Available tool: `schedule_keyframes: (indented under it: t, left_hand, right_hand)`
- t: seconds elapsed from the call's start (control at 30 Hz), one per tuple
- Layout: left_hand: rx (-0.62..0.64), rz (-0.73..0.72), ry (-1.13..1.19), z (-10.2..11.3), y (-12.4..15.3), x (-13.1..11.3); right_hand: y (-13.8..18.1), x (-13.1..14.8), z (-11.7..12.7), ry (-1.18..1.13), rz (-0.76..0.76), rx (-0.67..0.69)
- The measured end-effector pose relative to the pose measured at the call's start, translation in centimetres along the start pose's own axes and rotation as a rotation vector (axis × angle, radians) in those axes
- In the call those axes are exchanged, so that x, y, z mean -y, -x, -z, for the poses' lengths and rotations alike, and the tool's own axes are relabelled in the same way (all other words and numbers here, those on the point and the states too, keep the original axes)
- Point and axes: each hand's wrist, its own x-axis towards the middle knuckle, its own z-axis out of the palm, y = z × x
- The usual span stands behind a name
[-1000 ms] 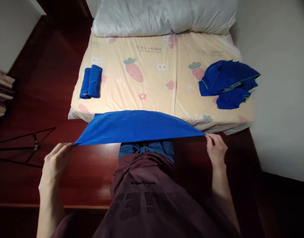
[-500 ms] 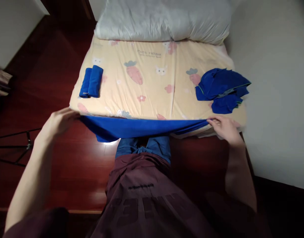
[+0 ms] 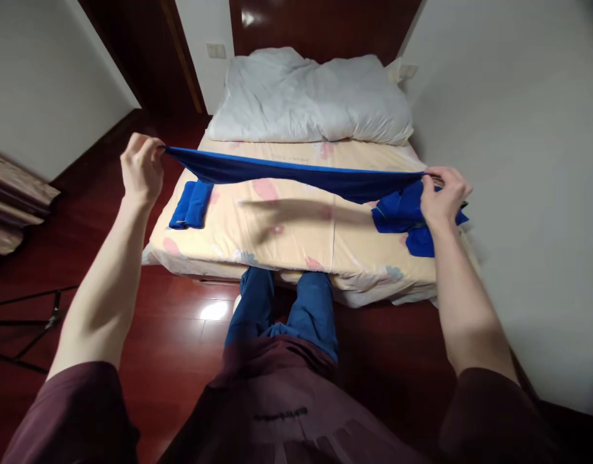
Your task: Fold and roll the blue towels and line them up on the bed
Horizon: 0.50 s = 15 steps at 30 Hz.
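The left hand (image 3: 140, 169) and right hand (image 3: 441, 196) each pinched an end of the blue cloth (image 3: 296, 174), stretched taut crosswise above the bed (image 3: 287, 238).

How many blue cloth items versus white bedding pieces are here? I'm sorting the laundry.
Blue cloth held stretched between left hand and right hand: 1
Rolled blue cloths on the bed: 2
Loose blue pile: 1
White duvet: 1
Total: 5
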Motion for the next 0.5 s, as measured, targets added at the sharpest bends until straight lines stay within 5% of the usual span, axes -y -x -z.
schedule_keyframes:
  t: [0.2,0.5]
  left_hand:
    - [0.244,0.055,-0.039,-5.2,7.6,1.4]
    - [0.837,0.261,-0.1,-11.4,19.8,2.4]
  right_hand:
    - [6.5,-3.1,-5.8,-0.081,-0.048,0.062]
    - [19.7,-5.8,-14.1,-0.118,-0.282,0.438]
